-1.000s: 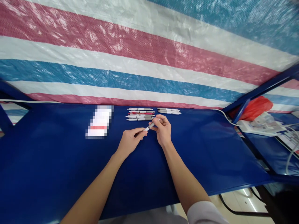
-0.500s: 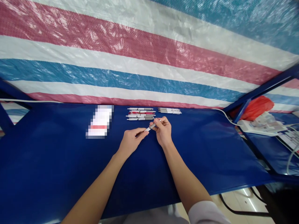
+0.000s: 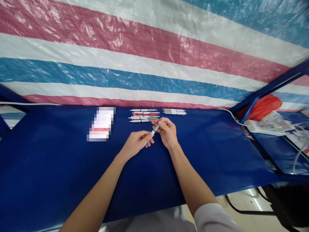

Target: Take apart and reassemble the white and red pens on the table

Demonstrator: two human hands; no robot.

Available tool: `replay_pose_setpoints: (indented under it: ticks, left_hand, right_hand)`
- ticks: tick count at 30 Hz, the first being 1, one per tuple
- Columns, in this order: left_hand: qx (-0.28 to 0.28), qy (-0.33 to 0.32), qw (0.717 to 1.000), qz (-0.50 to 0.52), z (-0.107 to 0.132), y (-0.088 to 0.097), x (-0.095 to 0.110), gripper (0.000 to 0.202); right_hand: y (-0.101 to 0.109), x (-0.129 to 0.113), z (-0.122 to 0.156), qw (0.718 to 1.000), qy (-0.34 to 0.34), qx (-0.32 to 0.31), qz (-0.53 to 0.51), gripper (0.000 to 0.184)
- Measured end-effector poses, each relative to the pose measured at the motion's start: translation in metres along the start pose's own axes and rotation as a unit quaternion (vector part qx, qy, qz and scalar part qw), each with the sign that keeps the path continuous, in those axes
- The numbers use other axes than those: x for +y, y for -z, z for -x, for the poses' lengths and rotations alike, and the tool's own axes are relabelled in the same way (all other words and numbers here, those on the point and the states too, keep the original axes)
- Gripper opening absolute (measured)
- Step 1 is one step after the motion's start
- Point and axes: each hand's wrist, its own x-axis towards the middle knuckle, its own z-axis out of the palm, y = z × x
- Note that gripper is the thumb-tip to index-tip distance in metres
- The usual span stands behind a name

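Note:
Between my two hands is a white pen with a grey grip (image 3: 153, 131), slanting up to the right above the blue tabletop. My left hand (image 3: 138, 142) pinches its lower white part between thumb and fingers. Around the tip end, the thumb and fingers of my right hand (image 3: 167, 131) are closed on the pen. Just beyond my hands lies a row of several pens (image 3: 144, 115), mostly white and grey, one of them red. To its right sits a smaller group of white and grey pens (image 3: 174, 111), side by side.
A blurred-out white rectangle (image 3: 100, 124) lies on the blue table (image 3: 60, 167) at left. Striped plastic sheeting (image 3: 145, 64) hangs behind. At right are a blue metal frame (image 3: 267, 85), a red plastic bag (image 3: 265, 106), a white power strip (image 3: 265, 127) and cables.
The pen has tilted more steeply and more of it shows below my left fingers. My left hand has moved along it towards the middle. The view has shifted slightly.

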Motion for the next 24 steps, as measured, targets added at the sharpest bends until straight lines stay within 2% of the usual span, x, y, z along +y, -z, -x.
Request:
replay_pose_setpoints:
  ticks: [3, 4, 6, 9, 12, 15, 18, 21, 24]
  left_hand:
    - [0.109, -0.062, 0.986, -0.109, 0.0, -0.003, -0.005, 0.025]
    - [0.133, -0.076, 0.979, -0.134, 0.0, -0.003, -0.006, 0.024]
    - [0.143, -0.079, 0.976, -0.146, 0.0, -0.004, -0.007, 0.023]
    - [0.108, -0.044, 0.99, -0.079, 0.001, -0.002, -0.003, 0.025]
    - [0.038, -0.01, 0.999, -0.006, 0.001, 0.003, 0.001, 0.031]
    - [-0.042, 0.031, 0.996, 0.078, 0.003, 0.007, 0.004, 0.032]
    - [-0.091, 0.063, 0.983, 0.146, 0.005, 0.009, 0.006, 0.031]
    - [-0.109, 0.055, 0.984, 0.127, 0.005, 0.009, 0.006, 0.029]
    - [-0.069, 0.017, 0.996, 0.061, 0.003, 0.007, 0.0, 0.026]
  right_hand:
    - [-0.003, 0.002, -0.001, 1.0, -0.002, 0.03, -0.01, 0.025]
    - [-0.003, 0.003, -0.001, 0.999, -0.001, 0.039, -0.011, 0.027]
    - [-0.004, 0.003, -0.001, 0.999, 0.003, 0.047, -0.012, 0.029]
    - [-0.003, 0.002, 0.0, 1.0, 0.007, 0.025, -0.005, 0.029]
    - [-0.001, 0.001, 0.001, 1.0, 0.011, -0.011, 0.0, 0.022]
    - [-0.001, 0.0, 0.003, 1.0, 0.007, -0.026, -0.008, 0.019]
    - [-0.001, -0.001, 0.004, 0.999, -0.003, -0.024, -0.023, 0.021]
    - [-0.002, 0.0, 0.004, 0.999, -0.01, -0.019, -0.036, 0.024]
    - [-0.004, 0.002, 0.003, 0.999, -0.009, -0.006, -0.037, 0.028]
